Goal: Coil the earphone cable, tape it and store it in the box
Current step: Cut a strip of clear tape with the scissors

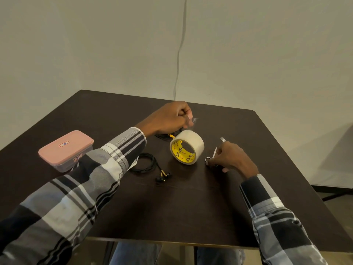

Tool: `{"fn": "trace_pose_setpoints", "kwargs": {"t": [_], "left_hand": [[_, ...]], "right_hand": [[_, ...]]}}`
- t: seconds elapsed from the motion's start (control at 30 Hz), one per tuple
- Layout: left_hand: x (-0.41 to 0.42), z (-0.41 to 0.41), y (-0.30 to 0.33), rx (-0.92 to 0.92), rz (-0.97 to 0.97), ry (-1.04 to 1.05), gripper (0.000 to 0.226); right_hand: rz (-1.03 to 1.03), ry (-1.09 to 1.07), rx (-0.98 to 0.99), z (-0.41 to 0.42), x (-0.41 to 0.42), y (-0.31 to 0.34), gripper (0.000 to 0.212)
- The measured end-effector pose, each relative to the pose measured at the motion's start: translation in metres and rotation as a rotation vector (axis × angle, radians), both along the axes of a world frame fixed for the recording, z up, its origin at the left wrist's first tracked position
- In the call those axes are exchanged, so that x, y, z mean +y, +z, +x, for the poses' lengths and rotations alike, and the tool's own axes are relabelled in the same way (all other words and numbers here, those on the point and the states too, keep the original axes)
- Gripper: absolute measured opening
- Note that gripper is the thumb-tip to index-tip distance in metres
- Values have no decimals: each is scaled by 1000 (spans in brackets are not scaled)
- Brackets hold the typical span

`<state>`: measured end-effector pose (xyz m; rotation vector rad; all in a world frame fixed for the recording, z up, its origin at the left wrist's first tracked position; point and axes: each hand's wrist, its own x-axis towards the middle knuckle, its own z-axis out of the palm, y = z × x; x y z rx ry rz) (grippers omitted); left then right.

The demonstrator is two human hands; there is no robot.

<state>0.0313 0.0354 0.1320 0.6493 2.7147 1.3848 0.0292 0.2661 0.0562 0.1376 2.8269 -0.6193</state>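
- Holding a clear tape piece (194, 121), the left hand (170, 117) is curled; it is light, sticky, floppy.
- The right hand (228, 156) grips small scissors (211, 158).
- The earphone cable (146, 165) is thin, springy; hold across its loops.

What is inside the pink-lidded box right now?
Cannot tell: the pink lid covers the clear plastic box. The coiled black earphone cable lies outside it on the dark table.
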Motion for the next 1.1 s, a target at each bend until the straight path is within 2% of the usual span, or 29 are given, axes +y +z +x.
{"fn": "trace_pose_setpoints", "kwargs": {"t": [0.1,0.2,0.3,0.37,0.43,0.53,0.63,0.93,1.1], "left_hand": [[2,0,0,5,-3,2,12],[3,-1,-1,3,-10,-3,12],[0,-3,-1,10,-27,-7,9],[-1,-4,0,9,-28,-14,7],[-2,-4,0,2,-27,-21,7],[-2,-4,0,-5,-41,-34,4],[-2,-4,0,-9,-40,-47,5],[-8,-3,-4,4,-28,-57,4],[-9,-3,-3,-5,-8,-66,6]], "right_hand": [[18,30,24,0,0,2,22],[11,10,29,-5,6,4,24],[29,-5,53,-9,2,-2,38],[132,19,127,-11,-4,-10,49],[149,40,155,-14,-9,-15,50],[68,44,103,-21,-10,-11,30],[-5,27,66,-26,-5,-10,23],[-42,44,-2,-28,9,-10,32],[-188,0,-173,-27,4,0,41]]}}
